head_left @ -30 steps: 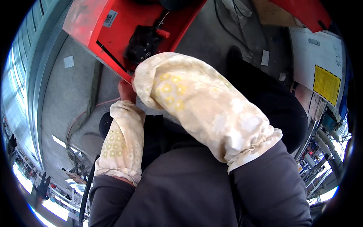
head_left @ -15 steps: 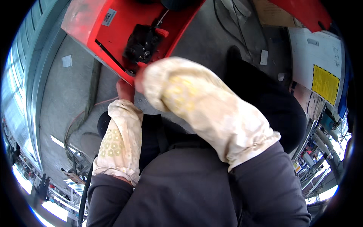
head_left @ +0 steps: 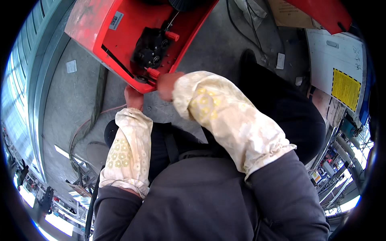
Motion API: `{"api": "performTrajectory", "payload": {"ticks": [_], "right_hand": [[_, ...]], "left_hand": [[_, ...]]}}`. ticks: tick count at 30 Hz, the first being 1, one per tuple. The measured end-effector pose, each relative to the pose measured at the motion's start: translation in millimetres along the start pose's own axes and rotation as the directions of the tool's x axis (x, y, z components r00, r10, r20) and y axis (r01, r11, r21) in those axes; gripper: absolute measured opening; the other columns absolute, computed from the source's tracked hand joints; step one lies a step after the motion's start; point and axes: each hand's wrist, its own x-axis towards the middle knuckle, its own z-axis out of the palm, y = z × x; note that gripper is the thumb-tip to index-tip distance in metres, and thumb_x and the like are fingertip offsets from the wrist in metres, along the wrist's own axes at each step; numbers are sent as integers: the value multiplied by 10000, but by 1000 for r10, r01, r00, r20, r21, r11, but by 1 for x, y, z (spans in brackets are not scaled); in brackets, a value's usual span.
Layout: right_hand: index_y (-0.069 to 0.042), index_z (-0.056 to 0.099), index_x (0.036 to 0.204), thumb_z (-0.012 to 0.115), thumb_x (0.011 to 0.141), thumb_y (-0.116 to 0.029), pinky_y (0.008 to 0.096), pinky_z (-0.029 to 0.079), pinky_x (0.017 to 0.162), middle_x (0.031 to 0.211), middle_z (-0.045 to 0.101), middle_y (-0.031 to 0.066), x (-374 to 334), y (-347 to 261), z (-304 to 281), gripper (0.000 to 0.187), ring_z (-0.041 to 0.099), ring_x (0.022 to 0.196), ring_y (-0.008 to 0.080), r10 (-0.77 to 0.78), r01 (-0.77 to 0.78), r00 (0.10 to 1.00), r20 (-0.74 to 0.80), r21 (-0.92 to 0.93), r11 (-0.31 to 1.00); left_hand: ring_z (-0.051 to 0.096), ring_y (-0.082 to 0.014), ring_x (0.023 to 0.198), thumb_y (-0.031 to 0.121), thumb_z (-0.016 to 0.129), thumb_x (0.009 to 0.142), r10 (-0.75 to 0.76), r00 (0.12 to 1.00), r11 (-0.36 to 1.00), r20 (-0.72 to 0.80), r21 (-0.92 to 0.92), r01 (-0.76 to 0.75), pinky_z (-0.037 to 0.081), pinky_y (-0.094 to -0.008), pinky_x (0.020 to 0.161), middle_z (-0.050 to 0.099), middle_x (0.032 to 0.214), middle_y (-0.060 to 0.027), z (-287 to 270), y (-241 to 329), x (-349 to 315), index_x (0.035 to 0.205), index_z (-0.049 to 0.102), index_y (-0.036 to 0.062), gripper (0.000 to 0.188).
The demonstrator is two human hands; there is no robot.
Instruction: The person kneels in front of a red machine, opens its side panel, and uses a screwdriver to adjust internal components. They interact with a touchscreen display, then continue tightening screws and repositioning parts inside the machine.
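Observation:
A red metal housing (head_left: 114,54), open at the top, stands ahead of me. Inside it sits a black wire-feed mechanism (head_left: 150,48) with two red knobs, and a thin wire runs from it up to a dark spool (head_left: 185,4). My left hand (head_left: 133,97) is at the housing's near corner, its fingers hidden behind the edge. Just right of that corner is my right hand (head_left: 167,85), smeared by motion, close beside the nearer red knob (head_left: 152,72). Whether it touches the knob I cannot make out. Pale patterned sleeve covers are on both forearms.
Black cables (head_left: 245,34) lie on the grey floor beyond the housing. At the right are a white panel (head_left: 321,60) with a yellow label and a cardboard box (head_left: 291,14). A strap-like hose (head_left: 96,96) runs along the floor at left, near a metal-framed wall.
My right hand has shifted right and slightly down, off the housing's corner, uncovering the nearer red knob. My left hand stays at almost the same place.

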Motion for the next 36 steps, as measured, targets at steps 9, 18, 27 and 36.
{"api": "performTrajectory", "payload": {"ticks": [9,18,27,36], "right_hand": [[-49,721,938,573,714,-124,465,551,694,937,708,163,-16,1,-6,279,701,898,296,-34,35,997,-69,15,999],[-30,711,932,558,751,-151,455,546,744,989,700,167,33,-14,12,266,679,935,341,49,-47,998,42,-53,998],[-28,668,1060,548,756,-174,472,515,817,1008,685,200,-28,25,-13,358,655,962,362,-57,49,997,53,140,989],[-37,632,1089,542,775,-173,464,501,859,1018,672,208,-37,30,-19,354,636,998,371,-75,72,997,7,207,976]], "left_hand": [[604,-77,843,68,678,841,-2,1000,978,-15,-210,-2,496,-275,748,695,912,-5,1,9,-8,1010,680,1,183],[619,-97,793,131,695,816,-13,1000,975,-15,-220,9,497,-295,715,712,853,-47,3,13,-7,971,702,-12,211],[616,-120,804,174,703,826,12,996,997,-92,-71,-19,499,-314,719,707,864,-67,6,-14,-4,967,682,-16,237],[595,-95,880,81,688,841,-19,999,891,-37,-454,0,486,-277,788,683,983,-33,8,-31,-1,1045,667,14,216]]}}
